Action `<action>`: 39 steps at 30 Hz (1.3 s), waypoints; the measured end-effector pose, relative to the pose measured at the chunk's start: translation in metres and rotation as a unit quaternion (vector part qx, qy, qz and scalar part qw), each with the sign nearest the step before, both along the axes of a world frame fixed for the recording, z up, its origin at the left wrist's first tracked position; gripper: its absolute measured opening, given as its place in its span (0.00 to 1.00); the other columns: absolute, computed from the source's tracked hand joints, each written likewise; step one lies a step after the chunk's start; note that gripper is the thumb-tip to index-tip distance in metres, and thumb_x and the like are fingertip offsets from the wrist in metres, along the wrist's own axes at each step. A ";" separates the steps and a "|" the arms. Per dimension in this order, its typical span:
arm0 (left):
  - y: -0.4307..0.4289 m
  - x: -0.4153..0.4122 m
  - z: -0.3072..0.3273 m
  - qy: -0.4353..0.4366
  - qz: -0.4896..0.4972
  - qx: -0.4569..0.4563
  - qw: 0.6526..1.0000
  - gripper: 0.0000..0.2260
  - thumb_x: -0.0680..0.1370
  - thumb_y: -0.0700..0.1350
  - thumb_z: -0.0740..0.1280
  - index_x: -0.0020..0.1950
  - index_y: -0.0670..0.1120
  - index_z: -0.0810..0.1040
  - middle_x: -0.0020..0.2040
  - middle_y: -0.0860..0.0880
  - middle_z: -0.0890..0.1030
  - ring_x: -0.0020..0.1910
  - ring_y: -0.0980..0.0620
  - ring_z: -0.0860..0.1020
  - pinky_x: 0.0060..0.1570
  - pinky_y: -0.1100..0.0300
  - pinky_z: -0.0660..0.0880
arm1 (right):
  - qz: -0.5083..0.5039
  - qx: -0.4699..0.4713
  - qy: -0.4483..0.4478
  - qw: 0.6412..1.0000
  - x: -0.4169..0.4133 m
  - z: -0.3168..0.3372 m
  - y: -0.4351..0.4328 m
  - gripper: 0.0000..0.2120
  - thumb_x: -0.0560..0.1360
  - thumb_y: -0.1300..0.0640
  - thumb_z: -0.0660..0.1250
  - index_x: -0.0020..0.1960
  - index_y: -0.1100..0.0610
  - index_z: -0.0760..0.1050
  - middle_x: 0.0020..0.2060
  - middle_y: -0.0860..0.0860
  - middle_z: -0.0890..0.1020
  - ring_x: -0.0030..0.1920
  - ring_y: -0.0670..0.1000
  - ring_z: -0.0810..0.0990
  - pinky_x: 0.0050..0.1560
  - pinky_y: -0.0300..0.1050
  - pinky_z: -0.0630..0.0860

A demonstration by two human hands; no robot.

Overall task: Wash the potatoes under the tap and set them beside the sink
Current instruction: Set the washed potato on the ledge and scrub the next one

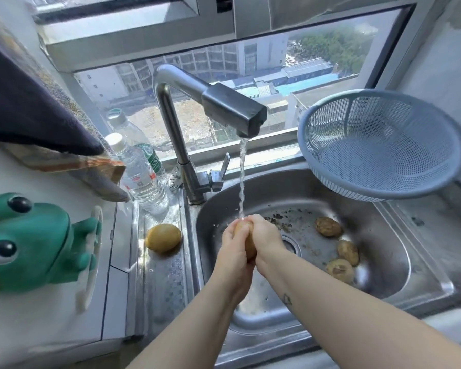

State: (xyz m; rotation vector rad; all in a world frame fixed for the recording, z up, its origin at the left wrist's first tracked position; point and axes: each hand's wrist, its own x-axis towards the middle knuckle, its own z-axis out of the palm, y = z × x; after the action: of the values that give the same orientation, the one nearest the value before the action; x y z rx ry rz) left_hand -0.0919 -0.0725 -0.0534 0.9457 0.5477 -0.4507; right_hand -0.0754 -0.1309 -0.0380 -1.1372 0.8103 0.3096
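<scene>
Tap point(234, 110) is running. A thin stream point(242, 179) falls onto the far end of the potato in hand point(249, 245).

- Grip: left hand point(233, 246) and right hand point(268, 235) are both wrapped around this one potato, fingers curled over it from either side, over the middle of the sink point(383, 230) basin. Most of its skin is covered; only a strip shows between the palms.
- Axis: the long axis runs away from the person, far end raised slightly toward the tap spout, near end down at the heels of the hands. The water strikes the far tip.

Progress, judged from the layout:
- One washed potato point(163, 237) lies on the ribbed drainboard point(168, 286) just left of the basin, its skin smooth and yellow. It lies on its side, long axis roughly left to right. Counted as done.
- One is under the water now, so it is in the rinsing step.
- Three unwashed potatoes point(348, 252) lie on the basin floor, right of the drain, brown with patches of soil. They sit close together, apart from the hands.
- Dirt flecks lie scattered on the basin floor near the drain.

So about one of five is finished, one is in hand and three are left.

A blue colander point(378, 145) rests tilted on the back right corner of the sink and holds nothing that can be seen.
</scene>
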 end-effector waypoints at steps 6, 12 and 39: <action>-0.004 0.012 0.000 0.054 0.041 0.015 0.998 0.04 0.73 0.45 0.69 0.46 0.46 0.78 0.32 0.50 0.81 0.34 0.53 0.79 0.36 0.61 0.75 | 0.037 0.064 -0.080 0.994 -0.010 -0.004 -0.005 0.13 0.80 0.59 0.58 0.40 0.57 0.77 0.31 0.50 0.76 0.35 0.47 0.74 0.33 0.33 0.71; 0.005 0.019 0.005 0.138 0.037 0.022 0.990 0.07 0.74 0.42 0.65 0.37 0.44 0.76 0.29 0.46 0.78 0.34 0.48 0.78 0.39 0.55 0.78 | 0.154 -0.027 -0.137 0.978 -0.023 -0.021 -0.005 0.22 0.76 0.51 0.62 0.69 0.53 0.69 0.60 0.48 0.76 0.63 0.47 0.73 0.64 0.41 0.67; 0.029 0.011 0.008 -0.057 -0.091 0.066 0.992 0.18 0.82 0.55 0.56 0.56 0.44 0.78 0.46 0.44 0.83 0.42 0.53 0.81 0.42 0.61 0.76 | 0.211 0.164 -0.120 0.956 -0.008 -0.005 -0.037 0.17 0.79 0.63 0.55 0.66 0.62 0.73 0.56 0.52 0.78 0.56 0.49 0.74 0.60 0.46 0.68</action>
State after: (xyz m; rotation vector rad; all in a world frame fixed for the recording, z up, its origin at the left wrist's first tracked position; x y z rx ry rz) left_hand -0.0811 -0.0436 -0.0455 1.1475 0.3925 -0.5259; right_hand -0.0833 -0.1680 -0.0429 -1.0001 0.2799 0.6246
